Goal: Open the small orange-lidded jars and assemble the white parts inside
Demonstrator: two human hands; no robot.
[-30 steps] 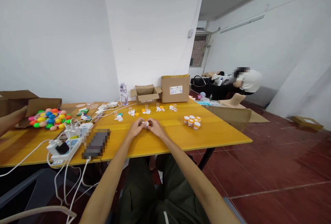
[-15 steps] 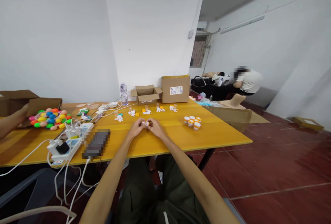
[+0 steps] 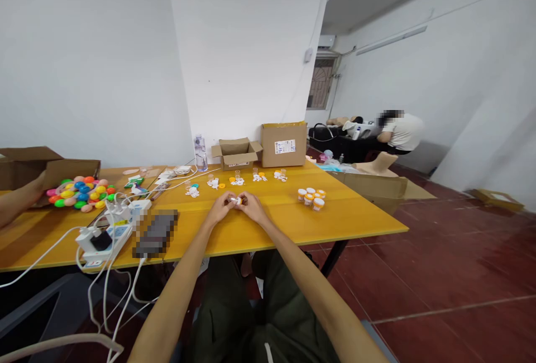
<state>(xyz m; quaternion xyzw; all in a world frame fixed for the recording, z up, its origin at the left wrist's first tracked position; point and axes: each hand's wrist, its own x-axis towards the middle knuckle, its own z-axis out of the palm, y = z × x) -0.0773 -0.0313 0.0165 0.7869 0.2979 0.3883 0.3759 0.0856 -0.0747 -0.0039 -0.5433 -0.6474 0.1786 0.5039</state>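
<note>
Small container (image 3: 237, 201) is located at the front-centre of the table (image 3: 276, 220), gripped between the fingers of the left hand (image 3: 220, 208) and right hand (image 3: 253, 208); whether it touches the tabletop cannot be determined. Behind the hands, piles of white pieces (image 3: 237, 182) form a row. To the right stands a group of lidded jars (image 3: 309, 199). An open carton (image 3: 238, 159) and a larger carton (image 3: 284, 156) stand at the rear.

Left arm (image 3: 178, 287), bare: extends forward, angled inward. Left hand (image 3: 218, 209): fingers bend in a pinching grip. Right arm (image 3: 314, 299), bare: extends forward, slants inward. Right hand (image 3: 253, 208): fingers curl toward the left's; both hands sit level, close together.
</note>
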